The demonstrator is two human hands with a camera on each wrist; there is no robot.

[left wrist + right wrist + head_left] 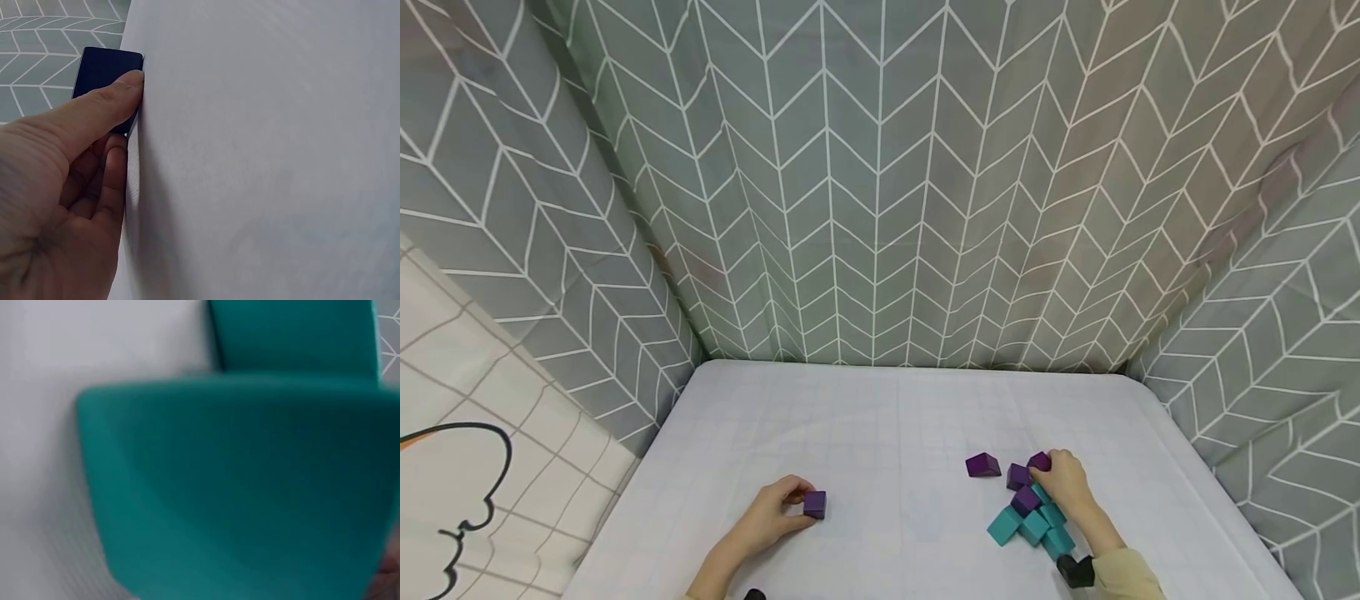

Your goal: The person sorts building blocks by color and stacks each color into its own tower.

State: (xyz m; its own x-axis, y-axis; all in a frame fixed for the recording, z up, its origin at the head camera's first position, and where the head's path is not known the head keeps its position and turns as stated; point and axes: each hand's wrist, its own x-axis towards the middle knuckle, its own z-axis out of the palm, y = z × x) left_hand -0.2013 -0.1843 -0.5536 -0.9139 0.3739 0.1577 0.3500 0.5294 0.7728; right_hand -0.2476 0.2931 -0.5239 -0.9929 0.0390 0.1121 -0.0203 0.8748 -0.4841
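Observation:
At the left, my left hand [767, 518] pinches a small purple cube [815, 505] between thumb and fingers, low over the white table. In the left wrist view this cube [103, 67] looks dark navy, with the thumb lying across it. On the right side, my right hand [1069, 483] grips a purple block [1039, 462] at the far end of a cluster. Two more purple blocks [1026, 500] sit beside several teal blocks [1034, 527] there. A close teal block [237, 487] fills most of the right wrist view and hides nearly all of the hand.
A separate purple block [982, 466] with slanted sides lies just left of the cluster. The white table [880, 417] is bordered by grey curtains [880, 208] with white chevron lines. A black device [1077, 572] is worn on the right wrist, close to the nearest teal blocks.

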